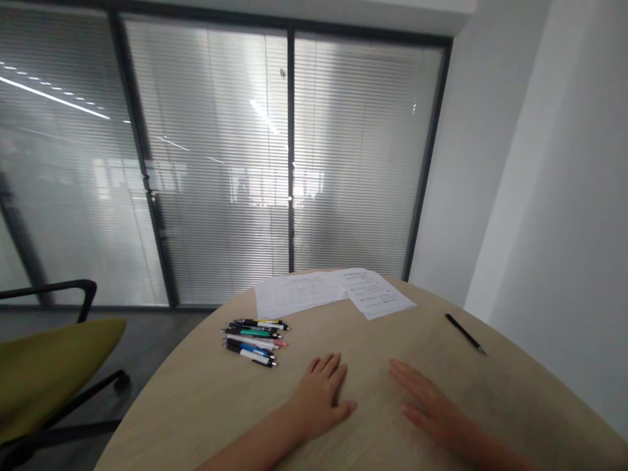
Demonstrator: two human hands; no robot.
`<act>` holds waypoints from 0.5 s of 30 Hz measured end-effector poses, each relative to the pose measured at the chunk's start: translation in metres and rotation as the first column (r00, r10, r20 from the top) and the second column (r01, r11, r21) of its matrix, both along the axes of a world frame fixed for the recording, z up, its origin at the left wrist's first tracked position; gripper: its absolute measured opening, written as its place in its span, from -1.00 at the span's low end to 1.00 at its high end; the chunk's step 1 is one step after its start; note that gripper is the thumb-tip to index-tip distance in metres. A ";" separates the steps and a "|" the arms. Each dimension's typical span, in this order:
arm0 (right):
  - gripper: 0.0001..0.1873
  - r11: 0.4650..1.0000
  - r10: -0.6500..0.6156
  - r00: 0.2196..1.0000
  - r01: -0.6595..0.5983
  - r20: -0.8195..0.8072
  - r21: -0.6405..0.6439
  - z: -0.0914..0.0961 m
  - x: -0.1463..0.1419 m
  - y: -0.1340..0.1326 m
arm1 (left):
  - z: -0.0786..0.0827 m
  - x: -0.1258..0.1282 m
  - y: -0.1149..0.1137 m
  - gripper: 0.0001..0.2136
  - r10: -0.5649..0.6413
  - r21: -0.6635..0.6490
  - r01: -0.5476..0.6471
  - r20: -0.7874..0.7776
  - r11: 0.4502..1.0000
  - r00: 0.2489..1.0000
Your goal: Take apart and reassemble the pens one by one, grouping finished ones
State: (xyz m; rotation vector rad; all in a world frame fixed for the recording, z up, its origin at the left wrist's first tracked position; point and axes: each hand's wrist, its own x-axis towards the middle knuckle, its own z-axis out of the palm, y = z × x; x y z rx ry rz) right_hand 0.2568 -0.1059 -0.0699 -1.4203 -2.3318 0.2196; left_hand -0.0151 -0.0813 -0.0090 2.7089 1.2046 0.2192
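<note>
My left hand (pixel 321 396) lies palm down on the wooden table (pixel 363 353), fingers spread and holding nothing. To its upper left is a bunch of several pens (pixel 254 341), laid side by side, with black, white, green, blue, yellow and pink parts. My right hand (pixel 429 402) rests on the table with its fingers stretched out, also holding nothing. A single black pen (pixel 465 333) lies apart, beyond my right hand and to its right. Neither hand touches a pen.
Printed paper sheets (pixel 299 294) overlap at the table's far edge. A chair with a yellow-green seat (pixel 53 366) and black armrest stands at the left. Behind the table are glass panels with blinds (pixel 220 163); a white wall (pixel 554 229) is close on the right.
</note>
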 end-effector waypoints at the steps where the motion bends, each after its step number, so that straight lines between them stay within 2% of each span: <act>1: -0.45 0.997 0.066 0.997 -0.066 0.029 -0.028 0.001 -0.005 -0.004 | -0.001 0.000 0.000 -0.43 -0.001 0.001 0.001 0.007 1.000 1.000; 7: -0.52 0.995 0.086 0.993 -0.081 0.076 -0.065 0.011 -0.007 -0.009 | -0.005 0.000 0.001 -0.48 -0.022 0.039 0.021 0.030 0.999 0.999; 11: -0.53 0.995 0.092 0.993 -0.090 0.074 -0.037 0.008 -0.005 -0.007 | 0.000 -0.005 0.013 -0.64 -0.019 0.161 0.010 0.056 0.987 0.998; 15: -0.54 0.995 0.098 0.995 -0.096 0.037 -0.036 0.008 -0.006 -0.008 | 0.010 -0.030 0.047 -0.67 0.217 0.301 -0.223 0.053 0.927 0.975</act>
